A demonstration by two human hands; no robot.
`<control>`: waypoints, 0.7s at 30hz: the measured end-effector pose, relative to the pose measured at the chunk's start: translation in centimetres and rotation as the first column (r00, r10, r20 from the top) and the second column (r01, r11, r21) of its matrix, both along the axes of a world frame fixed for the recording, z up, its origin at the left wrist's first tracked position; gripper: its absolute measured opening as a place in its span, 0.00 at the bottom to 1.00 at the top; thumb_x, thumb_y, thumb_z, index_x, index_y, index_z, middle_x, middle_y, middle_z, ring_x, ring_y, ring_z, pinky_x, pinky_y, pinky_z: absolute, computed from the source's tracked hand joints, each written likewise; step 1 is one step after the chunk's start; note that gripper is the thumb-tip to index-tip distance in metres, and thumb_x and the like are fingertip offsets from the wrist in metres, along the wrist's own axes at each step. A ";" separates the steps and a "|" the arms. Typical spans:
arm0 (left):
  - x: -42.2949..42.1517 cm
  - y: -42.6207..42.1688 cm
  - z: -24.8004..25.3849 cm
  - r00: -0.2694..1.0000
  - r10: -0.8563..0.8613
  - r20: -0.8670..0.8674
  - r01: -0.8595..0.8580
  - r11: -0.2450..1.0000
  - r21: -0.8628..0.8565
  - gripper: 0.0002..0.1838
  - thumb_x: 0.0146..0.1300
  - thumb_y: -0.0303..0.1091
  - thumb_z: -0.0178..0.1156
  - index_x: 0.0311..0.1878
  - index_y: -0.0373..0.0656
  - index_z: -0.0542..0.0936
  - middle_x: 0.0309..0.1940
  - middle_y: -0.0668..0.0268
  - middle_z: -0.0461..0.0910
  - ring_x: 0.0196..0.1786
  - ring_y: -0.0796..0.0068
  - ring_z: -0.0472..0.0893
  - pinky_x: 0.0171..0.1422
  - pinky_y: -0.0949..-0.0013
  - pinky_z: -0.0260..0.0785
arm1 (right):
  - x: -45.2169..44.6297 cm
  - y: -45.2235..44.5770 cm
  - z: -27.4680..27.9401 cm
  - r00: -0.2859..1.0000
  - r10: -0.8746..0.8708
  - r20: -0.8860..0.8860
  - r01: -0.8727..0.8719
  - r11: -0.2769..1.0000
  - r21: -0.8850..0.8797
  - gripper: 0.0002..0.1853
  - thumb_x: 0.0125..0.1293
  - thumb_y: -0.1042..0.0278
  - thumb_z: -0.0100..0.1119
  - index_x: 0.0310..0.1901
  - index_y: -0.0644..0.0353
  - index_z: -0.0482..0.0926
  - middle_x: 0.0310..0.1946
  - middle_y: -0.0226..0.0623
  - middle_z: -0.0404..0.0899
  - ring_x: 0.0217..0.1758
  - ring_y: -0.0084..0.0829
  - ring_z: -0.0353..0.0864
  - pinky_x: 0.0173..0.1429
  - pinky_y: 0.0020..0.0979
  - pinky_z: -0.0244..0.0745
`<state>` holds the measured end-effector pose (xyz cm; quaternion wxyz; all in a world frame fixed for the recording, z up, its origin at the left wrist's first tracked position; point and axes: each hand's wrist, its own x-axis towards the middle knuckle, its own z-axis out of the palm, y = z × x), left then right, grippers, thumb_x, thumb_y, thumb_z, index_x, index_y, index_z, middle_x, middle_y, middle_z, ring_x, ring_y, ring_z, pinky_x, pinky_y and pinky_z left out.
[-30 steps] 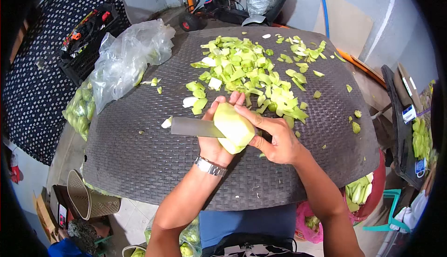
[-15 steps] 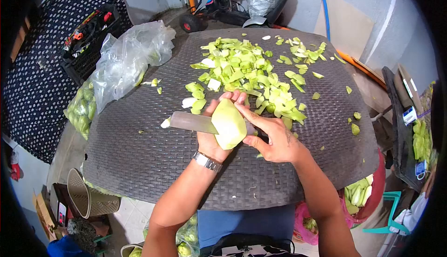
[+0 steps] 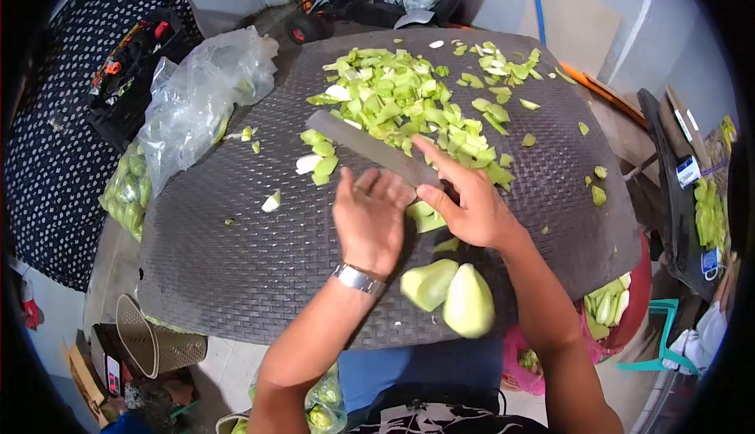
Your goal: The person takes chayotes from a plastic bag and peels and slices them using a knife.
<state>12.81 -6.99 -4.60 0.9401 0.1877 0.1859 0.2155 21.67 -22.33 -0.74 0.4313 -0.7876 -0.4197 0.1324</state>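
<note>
My right hand (image 3: 472,202) grips a wide flat knife (image 3: 366,147), its blade pointing up and left over the table. Palm up and fingers spread, my left hand (image 3: 370,217) is empty just below the blade, a watch (image 3: 359,280) on its wrist. Two pale green peeled pieces, one (image 3: 428,284) beside the other (image 3: 469,302), lie near the table's front edge below my right hand. A large heap of green peelings (image 3: 393,88) covers the woven dark table (image 3: 236,277) beyond the knife.
A clear plastic bag (image 3: 204,96) lies at the table's left, above a bag of green produce (image 3: 128,190). A red tub (image 3: 633,308) of cut pieces stands at the lower right. A beige basket (image 3: 177,347) is on the floor, lower left.
The peeled vegetable has left my left hand, which now is empty. Two pale pieces now show at the table's front. The knife has swung upward and away from my left palm.
</note>
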 end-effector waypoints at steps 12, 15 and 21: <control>1.4 1.5 -1.6 0.998 -0.058 -0.019 0.058 0.998 0.013 0.37 0.83 0.57 0.40 0.69 0.25 0.67 0.66 0.38 0.74 0.70 0.42 0.76 0.77 0.45 0.70 | 2.5 0.0 -2.8 0.978 -0.201 -0.047 0.206 0.955 0.215 0.26 0.77 0.63 0.64 0.71 0.63 0.72 0.26 0.42 0.79 0.27 0.27 0.77 0.36 0.35 0.71; 1.2 1.8 -1.5 0.996 -0.086 -0.019 0.086 0.996 -0.001 0.35 0.83 0.55 0.42 0.66 0.26 0.69 0.65 0.39 0.76 0.69 0.42 0.77 0.77 0.46 0.71 | 2.2 -0.2 -1.9 0.971 -0.215 -0.101 0.230 0.958 0.169 0.25 0.76 0.63 0.64 0.70 0.62 0.74 0.24 0.37 0.78 0.27 0.24 0.76 0.34 0.33 0.70; 1.1 2.0 -1.4 0.989 -0.127 -0.071 0.130 0.991 0.033 0.31 0.83 0.53 0.43 0.64 0.29 0.73 0.61 0.45 0.80 0.63 0.48 0.82 0.72 0.48 0.75 | 2.5 0.0 -2.7 0.968 -0.222 -0.116 0.237 0.961 0.144 0.26 0.77 0.59 0.64 0.70 0.59 0.73 0.28 0.39 0.83 0.29 0.28 0.80 0.38 0.35 0.73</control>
